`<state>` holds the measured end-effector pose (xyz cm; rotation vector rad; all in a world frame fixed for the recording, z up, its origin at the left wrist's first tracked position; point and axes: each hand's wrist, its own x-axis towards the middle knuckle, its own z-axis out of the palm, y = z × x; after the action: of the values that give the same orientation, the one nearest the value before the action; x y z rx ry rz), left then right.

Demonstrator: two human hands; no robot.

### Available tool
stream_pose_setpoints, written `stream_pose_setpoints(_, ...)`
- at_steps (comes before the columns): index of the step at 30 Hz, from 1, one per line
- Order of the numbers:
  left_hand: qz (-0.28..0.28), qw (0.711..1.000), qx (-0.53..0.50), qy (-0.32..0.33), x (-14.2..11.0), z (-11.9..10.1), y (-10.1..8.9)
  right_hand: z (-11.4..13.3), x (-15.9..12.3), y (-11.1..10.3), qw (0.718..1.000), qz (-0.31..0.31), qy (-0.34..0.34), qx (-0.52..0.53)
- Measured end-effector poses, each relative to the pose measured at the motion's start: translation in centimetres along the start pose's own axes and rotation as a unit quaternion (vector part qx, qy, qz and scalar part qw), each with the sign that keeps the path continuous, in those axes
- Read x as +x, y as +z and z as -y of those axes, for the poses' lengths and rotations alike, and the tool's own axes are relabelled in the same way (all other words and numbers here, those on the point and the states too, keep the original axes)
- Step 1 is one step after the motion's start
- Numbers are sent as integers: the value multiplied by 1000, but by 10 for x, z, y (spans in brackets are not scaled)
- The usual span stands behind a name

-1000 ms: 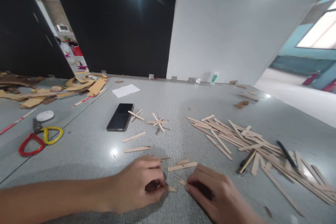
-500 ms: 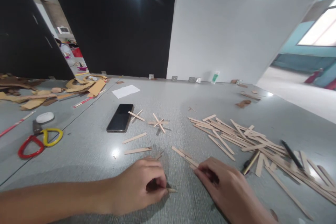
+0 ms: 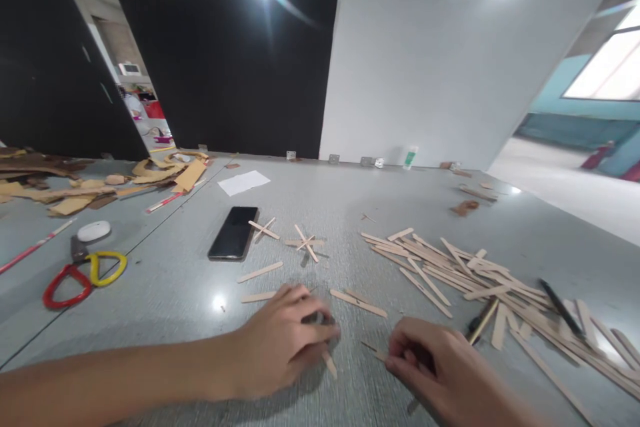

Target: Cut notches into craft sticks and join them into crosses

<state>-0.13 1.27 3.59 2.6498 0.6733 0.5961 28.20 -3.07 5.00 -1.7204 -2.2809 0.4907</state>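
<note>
My left hand (image 3: 293,337), a little blurred, is curled just left of the middle, and the end of a wooden craft stick (image 3: 329,365) shows beneath its fingers. Between the thumb and fingers of my right hand (image 3: 433,360) is a small thin piece of craft stick (image 3: 373,349), pointing left. Beyond the gap between the hands, craft sticks (image 3: 358,303) lie on the table. One more stick (image 3: 257,297) is partly hidden behind my left hand. Farther back rest a star of crossed sticks (image 3: 306,243) and a crossed pair (image 3: 264,229).
A phone (image 3: 234,233) lies beside the crossed pair. Red-and-yellow-handled scissors (image 3: 83,273) and a white mouse-like object (image 3: 94,231) are at left, with cardboard scraps (image 3: 75,190) behind. A heap of craft sticks (image 3: 450,260) and a black pen (image 3: 561,308) spread across the right.
My right hand has drawn away from the sticks at the middle and now has a small piece in its fingers. My left hand has shifted slightly right, and its stick has turned.
</note>
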Motion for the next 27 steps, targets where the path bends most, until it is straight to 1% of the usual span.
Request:
stream_pose_setpoints(2, -37, 998, -32, -35, 1, 6, 2, -1, -4, 3, 1000, -2, -2, -7)
stream_pose_setpoints(4, -53, 996, -55, -48, 2, 8, 1, -4, -9, 6, 1000, -10, -6, -1)
stream_pose_setpoints(5, -54, 995, -63, -48, 2, 8, 1, -5, -10, 8, 1000, -13, -9, 5)
stream_pose_setpoints(8, -32, 995, -83, -42, 2, 5, -4, -5, -13, 12, 999, -26, -27, 17)
stream_pose_setpoints(11, -16, 993, -101, -55, 4, 0, -5, -1, -12, 15, 997, -51, -57, 26)
stream_pose_setpoints(13, -19, 991, -111, -72, 6, -2, -2, 3, -12, 18, 994, -60, -81, 35)
stream_pose_setpoints(16, -27, 988, -122, -89, 7, -4, 5, 7, -11, 23, 990, -57, -117, 46)
stream_pose_setpoints(20, -24, 985, -149, -84, 5, -5, 11, 8, -10, 28, 986, -63, -142, 57)
stream_pose_setpoints(27, -27, 979, -188, -80, 2, -3, 15, 7, -7, 25, 984, -18, -156, 81)
